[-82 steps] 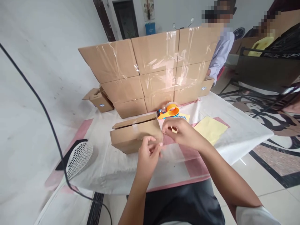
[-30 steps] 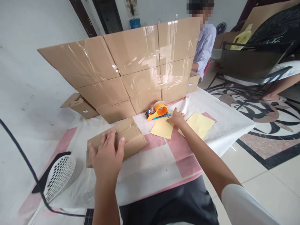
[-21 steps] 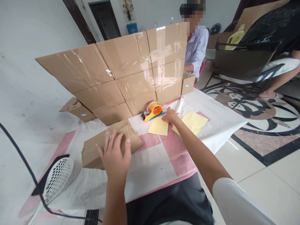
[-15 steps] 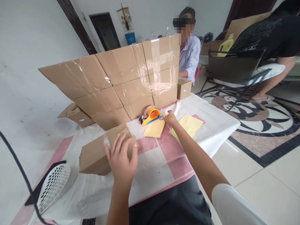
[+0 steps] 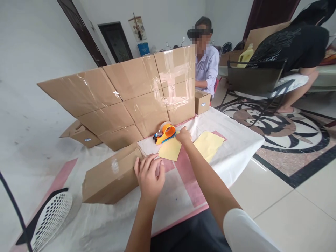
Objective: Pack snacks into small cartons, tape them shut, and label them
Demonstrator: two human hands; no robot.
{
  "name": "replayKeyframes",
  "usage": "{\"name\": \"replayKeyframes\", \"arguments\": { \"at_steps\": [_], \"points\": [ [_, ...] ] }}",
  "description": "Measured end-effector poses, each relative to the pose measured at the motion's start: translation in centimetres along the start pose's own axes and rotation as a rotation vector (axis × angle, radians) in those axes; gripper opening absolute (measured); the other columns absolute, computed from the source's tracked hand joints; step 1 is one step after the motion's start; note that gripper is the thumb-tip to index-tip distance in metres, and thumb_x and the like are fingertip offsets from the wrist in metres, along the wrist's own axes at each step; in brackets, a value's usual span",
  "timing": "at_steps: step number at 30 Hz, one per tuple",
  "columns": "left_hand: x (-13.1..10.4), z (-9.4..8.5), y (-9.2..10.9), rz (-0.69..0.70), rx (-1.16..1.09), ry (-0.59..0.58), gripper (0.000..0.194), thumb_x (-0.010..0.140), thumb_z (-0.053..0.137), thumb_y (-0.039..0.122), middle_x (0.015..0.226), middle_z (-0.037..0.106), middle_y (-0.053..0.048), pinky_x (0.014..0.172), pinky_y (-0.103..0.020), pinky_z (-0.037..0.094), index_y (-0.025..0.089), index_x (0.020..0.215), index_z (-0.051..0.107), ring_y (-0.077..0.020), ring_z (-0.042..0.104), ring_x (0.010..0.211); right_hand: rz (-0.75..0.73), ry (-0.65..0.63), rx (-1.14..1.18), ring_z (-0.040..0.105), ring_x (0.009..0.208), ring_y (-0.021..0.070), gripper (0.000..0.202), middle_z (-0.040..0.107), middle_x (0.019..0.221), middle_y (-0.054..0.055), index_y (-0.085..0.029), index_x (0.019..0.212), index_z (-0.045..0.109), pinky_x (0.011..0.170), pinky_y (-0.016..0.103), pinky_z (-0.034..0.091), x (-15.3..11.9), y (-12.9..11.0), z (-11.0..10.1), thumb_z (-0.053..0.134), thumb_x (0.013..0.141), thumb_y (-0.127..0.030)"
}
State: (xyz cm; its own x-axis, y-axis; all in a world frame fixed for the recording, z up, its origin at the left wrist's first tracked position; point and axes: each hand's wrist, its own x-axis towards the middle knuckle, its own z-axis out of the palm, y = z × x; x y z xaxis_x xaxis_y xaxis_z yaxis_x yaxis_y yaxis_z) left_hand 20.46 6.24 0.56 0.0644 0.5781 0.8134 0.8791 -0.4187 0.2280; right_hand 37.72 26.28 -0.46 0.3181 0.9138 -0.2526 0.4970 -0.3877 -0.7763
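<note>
Left hand (image 5: 151, 171): fingers spread, nothing clamped, laid at the right end of the closed cardboard box (image 5: 111, 173), likely steadying it. Box lies lengthwise on the cloth-covered table (image 5: 236, 134), left of the hand. Right hand (image 5: 183, 135) reaches past to the blue tool (image 5: 168, 138) by the orange tape dispenser (image 5: 158, 141); fingers curled, can't tell if gripping. Dispenser sits within easy reach, probably for convenience.

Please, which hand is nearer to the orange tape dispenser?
Right: the right hand is just right of the orange tape dispenser; the left hand is farther, lower in the picture, at the cardboard box.
</note>
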Motion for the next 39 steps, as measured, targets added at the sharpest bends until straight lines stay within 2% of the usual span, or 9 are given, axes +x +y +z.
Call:
{"name": "replayKeyframes", "arguments": {
  "at_steps": [7,11,14,19,23,29,31,34,39],
  "points": [
    [-0.4,0.5,0.7,0.069,-0.115,0.06,0.013,0.093,0.06,0.013,0.092,0.078,-0.001,0.116,-0.047,0.03,0.023,0.086,0.067,-0.02,0.071,0.094,-0.091,-0.161,0.093,0.071,0.091,0.026,0.021,0.075,0.094,0.012,-0.009,0.099,0.071,0.072,0.032,0.055,-1.9,1.7,-3.1,0.074,0.078,-0.014],
    [0.9,0.9,1.3,0.138,-0.21,0.038,0.015,0.092,0.059,0.011,0.086,0.076,0.001,0.11,-0.044,0.034,0.023,0.085,0.065,-0.0181,0.07,0.085,-0.249,-0.238,0.386,0.073,0.088,0.0206,0.024,0.078,0.098,0.006,-0.016,0.107,0.073,0.069,0.026,0.055,-7.2,4.3,-6.3,0.065,0.087,-0.024],
    [3.1,1.5,1.7,0.155,-0.234,-0.056,0.01,0.093,0.062,0.015,0.09,0.076,-0.001,0.096,-0.039,0.042,0.024,0.096,0.067,-0.0191,0.069,0.086,-0.383,-0.331,0.74,0.074,0.089,0.0229,0.029,0.08,0.1,0.007,-0.018,0.105,0.075,0.076,0.031,0.059,-10.7,4.7,-7.9,0.078,0.082,-0.036],
    [6.7,3.0,1.9,0.144,-0.11,-0.2,0.033,0.092,0.073,0.041,0.113,0.073,-0.009,0.092,-0.038,0.043,0.023,0.119,0.068,-0.0263,0.068,0.11,-0.481,-0.34,0.9,0.075,0.088,0.0235,0.035,0.08,0.097,0.006,-0.021,0.104,0.079,0.075,0.032,0.06,-12.9,4.1,-7.7,0.083,0.084,-0.049],
    [7.7,3.5,1.6,0.186,-0.202,-0.233,0.024,0.093,0.073,0.037,0.105,0.074,-0.005,0.09,-0.037,0.043,0.024,0.112,0.069,-0.0224,0.069,0.102,-0.484,-0.267,0.929,0.075,0.087,0.0243,0.036,0.08,0.094,0.005,-0.021,0.104,0.08,0.071,0.032,0.06,-12.9,4.5,-6.6,0.08,0.086,-0.054],
    [9.6,3.6,0.2,-0.112,-0.516,-0.264,0.01,0.094,0.068,0.031,0.102,0.07,-0.004,0.086,-0.031,0.052,0.023,0.099,0.072,-0.0175,0.066,0.096,-0.526,-0.271,0.962,0.075,0.086,0.0235,0.026,0.08,0.093,0.004,-0.024,0.102,0.08,0.072,0.032,0.061,-12.4,5.1,-5.3,0.079,0.09,-0.047],
    [10.5,3.6,-0.7,-0.23,-0.526,-0.281,0.026,0.091,0.071,0.035,0.118,0.069,-0.007,0.092,-0.034,0.054,0.025,0.115,0.071,-0.0216,0.066,0.111,-0.491,-0.23,0.999,0.075,0.083,0.0246,0.028,0.08,0.091,0.004,-0.024,0.099,0.079,0.071,0.034,0.062,-12.2,5.0,-5.1,0.079,0.089,-0.05],
    [11.2,3.6,-1.9,-0.51,-0.741,-0.507,0.046,0.088,0.074,0.045,0.116,0.074,-0.009,0.084,-0.035,0.057,0.023,0.127,0.066,-0.0255,0.07,0.107,-0.436,-0.14,1.023,0.076,0.083,0.0266,0.033,0.08,0.089,0.005,-0.024,0.095,0.078,0.072,0.037,0.063,-12.0,4.8,-5.1,0.081,0.085,-0.055],
    [11.5,3.4,-2.2,-0.633,-0.805,-0.639,0.031,0.086,0.076,0.049,0.083,0.074,-0.004,0.064,-0.025,0.05,0.019,0.083,0.072,-0.0205,0.071,0.082,-0.406,-0.044,0.998,0.076,0.089,0.0273,0.03,0.081,0.093,0.005,-0.026,0.093,0.076,0.077,0.039,0.063,-11.5,4.6,-4.7,0.081,0.085,-0.054]
  ]
}}
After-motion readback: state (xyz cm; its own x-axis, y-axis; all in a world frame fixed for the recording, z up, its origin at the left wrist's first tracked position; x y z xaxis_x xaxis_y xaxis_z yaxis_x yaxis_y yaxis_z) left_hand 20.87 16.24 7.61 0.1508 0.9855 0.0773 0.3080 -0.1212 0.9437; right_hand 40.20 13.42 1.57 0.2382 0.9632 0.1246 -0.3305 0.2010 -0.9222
